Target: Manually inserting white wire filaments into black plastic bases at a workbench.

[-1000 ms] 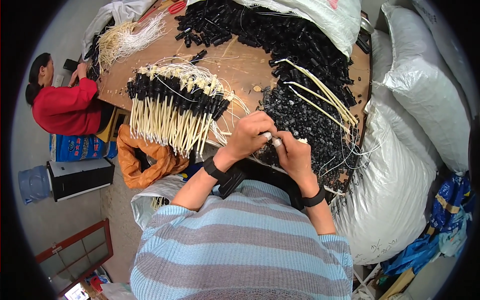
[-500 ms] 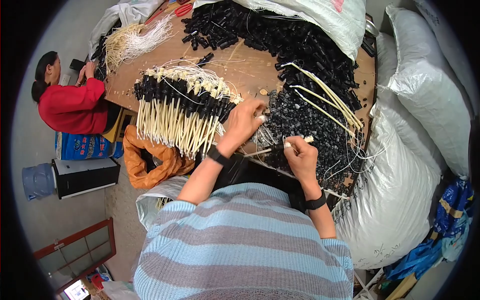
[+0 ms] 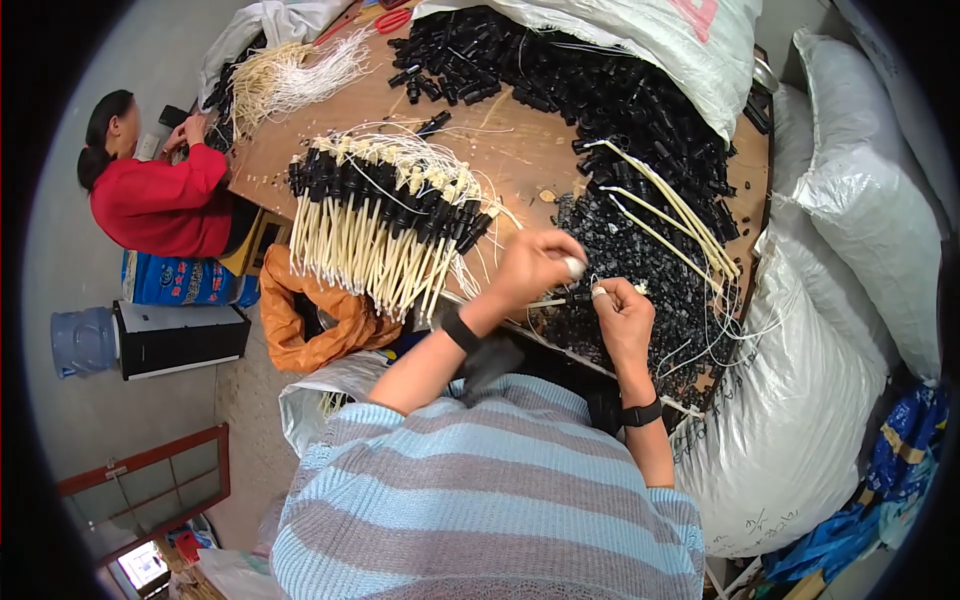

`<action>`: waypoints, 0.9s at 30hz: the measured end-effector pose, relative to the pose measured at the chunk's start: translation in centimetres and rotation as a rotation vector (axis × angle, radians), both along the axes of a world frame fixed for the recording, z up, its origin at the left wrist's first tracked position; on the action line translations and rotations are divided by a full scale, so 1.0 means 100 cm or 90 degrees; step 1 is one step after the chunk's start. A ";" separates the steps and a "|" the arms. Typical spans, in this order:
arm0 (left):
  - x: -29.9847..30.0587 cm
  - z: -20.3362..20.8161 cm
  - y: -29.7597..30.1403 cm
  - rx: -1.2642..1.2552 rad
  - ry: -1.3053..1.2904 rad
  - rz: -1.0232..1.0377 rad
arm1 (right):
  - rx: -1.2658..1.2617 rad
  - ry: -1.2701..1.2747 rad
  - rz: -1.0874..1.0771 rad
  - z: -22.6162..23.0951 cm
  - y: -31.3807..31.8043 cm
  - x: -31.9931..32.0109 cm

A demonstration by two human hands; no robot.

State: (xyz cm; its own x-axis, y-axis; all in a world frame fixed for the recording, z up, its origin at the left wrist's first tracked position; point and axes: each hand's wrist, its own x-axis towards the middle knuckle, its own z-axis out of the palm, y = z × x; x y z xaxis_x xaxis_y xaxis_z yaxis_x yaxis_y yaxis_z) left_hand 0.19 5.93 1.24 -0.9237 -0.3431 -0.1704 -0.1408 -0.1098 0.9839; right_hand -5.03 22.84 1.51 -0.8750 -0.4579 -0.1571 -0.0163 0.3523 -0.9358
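Observation:
Close to my right hand, my left hand (image 3: 540, 265) has its thumb and fingers pinched, with white wrapping on one digit. What it grips, perhaps a thin white cord, is too small to make out. My right hand (image 3: 626, 318) is closed on a thin cream rod with a black sleeve (image 3: 578, 299); the rod sticks out to the left and a pale end shows past the fingers. Beneath both hands spreads a heap of small black pieces (image 3: 640, 250). To the left lies a row of finished-looking cream rods with black sleeves (image 3: 375, 240), pale knotted cords at their far ends.
Several loose cream rods (image 3: 680, 210) lie on the heap at right. Black tubular parts (image 3: 560, 75) pile up at the back of the wooden table (image 3: 480, 145). White sacks (image 3: 790, 440) crowd the right side. A person in red (image 3: 165, 200) works at far left.
My left hand has moved right, closer to the right hand. The right hand keeps its hold on the sleeved rod. The whole view has shifted slightly.

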 end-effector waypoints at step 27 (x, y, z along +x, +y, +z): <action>0.020 0.013 0.021 -0.343 0.075 0.080 | 0.011 0.313 0.114 0.017 0.002 0.019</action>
State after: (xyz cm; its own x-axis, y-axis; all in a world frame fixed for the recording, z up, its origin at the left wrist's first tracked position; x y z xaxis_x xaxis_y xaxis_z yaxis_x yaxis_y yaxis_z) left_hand 2.21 8.07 2.55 -0.8726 -0.4611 0.1608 -0.0447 0.4034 0.9139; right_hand -3.14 23.04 3.17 -0.7551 -0.6086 0.2437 -0.5138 0.3185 -0.7966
